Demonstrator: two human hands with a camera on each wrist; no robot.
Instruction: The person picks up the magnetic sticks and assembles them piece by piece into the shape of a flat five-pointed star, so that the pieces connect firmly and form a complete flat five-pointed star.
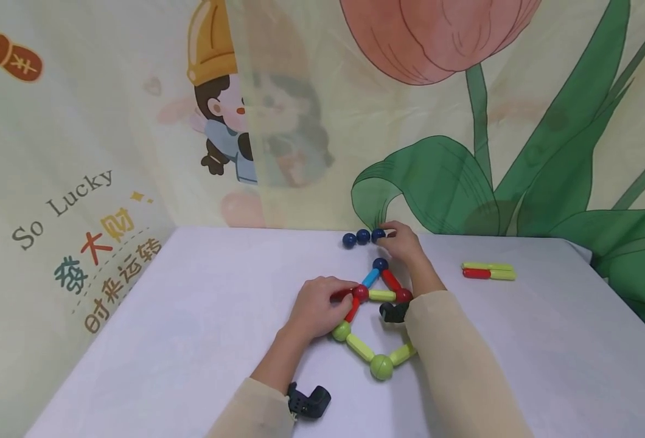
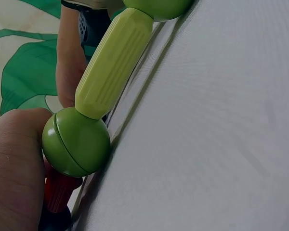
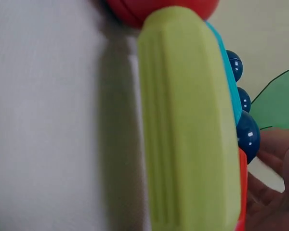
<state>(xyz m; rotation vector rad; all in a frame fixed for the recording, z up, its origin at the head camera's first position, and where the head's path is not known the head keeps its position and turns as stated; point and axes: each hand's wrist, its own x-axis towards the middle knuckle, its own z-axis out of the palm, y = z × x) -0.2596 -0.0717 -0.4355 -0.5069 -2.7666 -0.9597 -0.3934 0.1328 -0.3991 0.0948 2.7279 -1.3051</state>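
On the white table lies a frame of plastic rods and balls. My left hand [image 1: 316,307] pinches a dark red piece beside the red ball [image 1: 360,293] at the frame's left side. Its thumb is close to a green ball [image 2: 76,142] in the left wrist view. Farther back, my right hand [image 1: 403,243] has its thumb and finger around a dark blue ball [image 1: 378,235] at the right end of a row. The frame's top is a dark blue ball [image 1: 380,264], joined by a blue rod [image 1: 371,278] and a red rod [image 1: 391,280]. My right sleeve hides the frame's lower right side.
Two more dark blue balls [image 1: 349,241] sit left of my right hand, near the table's back edge. Loose rods [image 1: 488,271], yellow-green and red, lie to the right. A printed curtain [image 1: 300,121] hangs behind the table [image 1: 202,304].
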